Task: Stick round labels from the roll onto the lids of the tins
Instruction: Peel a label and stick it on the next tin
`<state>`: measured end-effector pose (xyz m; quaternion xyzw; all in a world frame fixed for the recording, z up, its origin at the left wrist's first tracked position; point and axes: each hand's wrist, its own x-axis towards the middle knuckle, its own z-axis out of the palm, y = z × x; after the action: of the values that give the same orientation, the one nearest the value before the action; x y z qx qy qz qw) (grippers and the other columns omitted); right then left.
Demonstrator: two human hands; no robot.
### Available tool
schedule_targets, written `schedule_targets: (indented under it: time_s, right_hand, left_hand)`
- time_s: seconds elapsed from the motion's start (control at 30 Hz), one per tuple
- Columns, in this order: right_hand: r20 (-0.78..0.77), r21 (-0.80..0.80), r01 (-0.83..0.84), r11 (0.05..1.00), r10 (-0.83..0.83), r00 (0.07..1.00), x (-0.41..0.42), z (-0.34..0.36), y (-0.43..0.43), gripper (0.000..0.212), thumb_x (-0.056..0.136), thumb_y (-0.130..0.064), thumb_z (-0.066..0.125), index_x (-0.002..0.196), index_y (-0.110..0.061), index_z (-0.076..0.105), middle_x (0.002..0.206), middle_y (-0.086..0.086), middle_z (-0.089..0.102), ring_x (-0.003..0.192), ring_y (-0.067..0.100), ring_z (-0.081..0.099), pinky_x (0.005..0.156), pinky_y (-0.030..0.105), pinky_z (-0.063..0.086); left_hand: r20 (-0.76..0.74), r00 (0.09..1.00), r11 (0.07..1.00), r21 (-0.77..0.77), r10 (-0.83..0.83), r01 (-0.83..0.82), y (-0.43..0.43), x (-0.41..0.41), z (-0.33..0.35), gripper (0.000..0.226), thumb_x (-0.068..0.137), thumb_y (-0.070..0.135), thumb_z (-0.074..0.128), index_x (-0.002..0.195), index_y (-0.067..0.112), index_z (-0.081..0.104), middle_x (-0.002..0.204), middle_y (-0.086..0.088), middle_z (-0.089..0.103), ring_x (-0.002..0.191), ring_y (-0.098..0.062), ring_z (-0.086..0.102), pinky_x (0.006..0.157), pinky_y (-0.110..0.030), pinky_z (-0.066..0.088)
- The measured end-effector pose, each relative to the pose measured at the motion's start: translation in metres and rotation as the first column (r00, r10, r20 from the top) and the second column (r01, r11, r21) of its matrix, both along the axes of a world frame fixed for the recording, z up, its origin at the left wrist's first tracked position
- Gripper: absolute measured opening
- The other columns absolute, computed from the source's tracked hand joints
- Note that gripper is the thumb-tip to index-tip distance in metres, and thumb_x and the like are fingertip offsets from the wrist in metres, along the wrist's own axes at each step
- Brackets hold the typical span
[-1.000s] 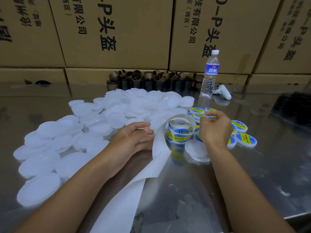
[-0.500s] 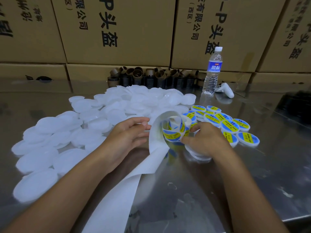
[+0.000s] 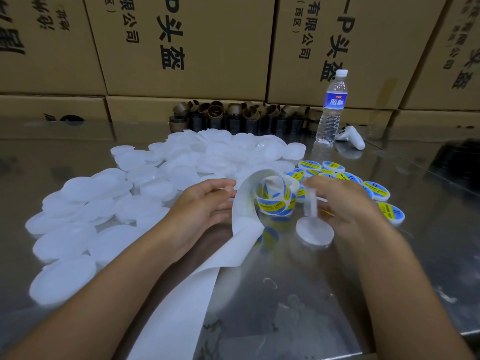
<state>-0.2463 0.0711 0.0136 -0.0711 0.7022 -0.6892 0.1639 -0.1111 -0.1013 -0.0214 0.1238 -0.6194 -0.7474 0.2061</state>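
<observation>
Gripping blurred plain tin (image 3: 313, 203) on edge with right hand (image 3: 345, 206); touching backing strip (image 3: 244, 216) with relaxed left hand (image 3: 205, 206). Got label roll (image 3: 275, 201) mid-surface between hands, labelled tins (image 3: 376, 189) toward right edge.

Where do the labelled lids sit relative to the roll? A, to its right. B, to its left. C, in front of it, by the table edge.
A: the blue-and-yellow labelled lids lie right of the roll, past the right hand.
</observation>
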Motion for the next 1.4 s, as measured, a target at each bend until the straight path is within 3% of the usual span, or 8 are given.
schedule_targets:
  time_s: [0.1, 0.23, 0.33, 0.47, 0.63, 0.83, 1.17, 1.4]
  right_hand:
    - [0.277, -0.33, 0.015, 0.944, 0.082, 0.957, 0.001, 0.007, 0.006, 0.01, 0.082, -0.023, 0.065, 0.081, -0.015, 0.06, 0.068, 0.004, 0.06, 0.067, 0.018, 0.054, 0.064, 0.029, 0.043]
    - [0.358, -0.587, 0.019, 0.809, 0.239, 0.902, 0.006, 0.01, 0.008, 0.02, 0.075, -0.024, 0.064, 0.091, -0.012, 0.063, 0.073, 0.006, 0.067, 0.07, 0.02, 0.059, 0.064, 0.028, 0.046]
    - [0.304, -0.731, -0.012, 0.682, 0.342, 0.889, 0.01, 0.011, 0.007, 0.038, 0.064, -0.028, 0.065, 0.098, -0.012, 0.065, 0.093, 0.012, 0.069, 0.075, 0.021, 0.061, 0.071, 0.026, 0.046]
    - [0.107, -0.772, -0.223, 0.596, 0.467, 0.878, 0.023, 0.013, -0.005, 0.043, 0.072, -0.043, 0.061, 0.103, -0.015, 0.067, 0.095, 0.008, 0.07, 0.076, 0.02, 0.061, 0.07, 0.026, 0.049]
    - [-0.106, -0.77, -0.446, 0.457, 0.597, 0.795, 0.042, 0.01, -0.024, 0.045, 0.05, -0.046, 0.083, 0.087, -0.02, 0.077, 0.102, 0.005, 0.071, 0.086, 0.02, 0.068, 0.074, 0.029, 0.056]
    - [-0.225, -0.58, -0.567, 0.585, 0.554, 0.802, 0.056, 0.0, -0.042, 0.033, 0.058, -0.039, 0.073, 0.087, -0.024, 0.077, 0.109, -0.002, 0.071, 0.098, 0.014, 0.068, 0.071, 0.025, 0.055]
    - [-0.229, -0.483, -0.552, 0.68, 0.51, 0.829, 0.053, 0.004, -0.033, 0.036, 0.074, -0.022, 0.062, 0.11, -0.016, 0.063, 0.114, 0.003, 0.07, 0.106, 0.019, 0.066, 0.077, 0.032, 0.057]
    - [-0.116, -0.674, -0.308, 0.672, 0.316, 0.942, 0.049, 0.017, -0.019, 0.02, 0.079, -0.022, 0.058, 0.097, -0.015, 0.062, 0.077, 0.001, 0.07, 0.055, 0.012, 0.061, 0.049, 0.02, 0.049]
  left_hand:
    - [-0.005, 1.0, 1.0, 0.014, 0.001, -0.001, 0.0, 0.0, 0.0, 0.019, 0.095, 0.012, 0.054, 0.111, 0.01, 0.063, 0.1, -0.007, 0.073, 0.099, -0.024, 0.069, 0.089, -0.035, 0.053]
    - [-0.013, 1.0, 1.0, 0.026, 0.0, 0.0, 0.001, 0.002, 0.0, 0.019, 0.094, 0.012, 0.055, 0.111, 0.01, 0.062, 0.103, -0.01, 0.071, 0.098, -0.025, 0.07, 0.083, -0.031, 0.056]
    - [-0.013, 1.0, 1.0, 0.018, 0.009, -0.009, 0.002, 0.002, 0.001, 0.019, 0.094, 0.013, 0.056, 0.112, 0.01, 0.063, 0.106, -0.01, 0.07, 0.099, -0.023, 0.069, 0.081, -0.03, 0.056]
    - [-0.053, 0.994, 0.995, -0.039, 0.093, -0.095, 0.002, 0.002, 0.004, 0.017, 0.093, 0.014, 0.057, 0.106, 0.015, 0.068, 0.105, -0.005, 0.069, 0.101, -0.02, 0.067, 0.089, -0.034, 0.053]
    - [-0.138, 0.978, 0.987, -0.017, 0.155, -0.158, 0.002, 0.007, 0.013, 0.017, 0.094, 0.018, 0.054, 0.088, 0.013, 0.069, 0.069, 0.002, 0.061, 0.065, -0.013, 0.058, 0.061, -0.022, 0.048]
    - [-0.149, 0.987, 0.998, 0.022, -0.06, 0.064, 0.008, 0.012, 0.019, 0.048, 0.074, 0.047, 0.057, 0.096, 0.005, 0.061, 0.067, -0.007, 0.06, 0.056, -0.015, 0.057, 0.055, -0.023, 0.051]
    - [-0.198, 0.978, 0.985, 0.143, -0.067, 0.096, 0.004, 0.012, 0.019, 0.022, 0.074, 0.018, 0.06, 0.094, 0.008, 0.063, 0.083, -0.001, 0.067, 0.065, -0.01, 0.059, 0.052, -0.019, 0.045]
    - [-0.187, 0.982, 0.967, 0.242, -0.037, 0.083, 0.004, 0.013, 0.02, 0.02, 0.096, 0.007, 0.041, 0.097, 0.002, 0.061, 0.07, 0.002, 0.066, 0.052, -0.007, 0.052, 0.045, -0.019, 0.038]
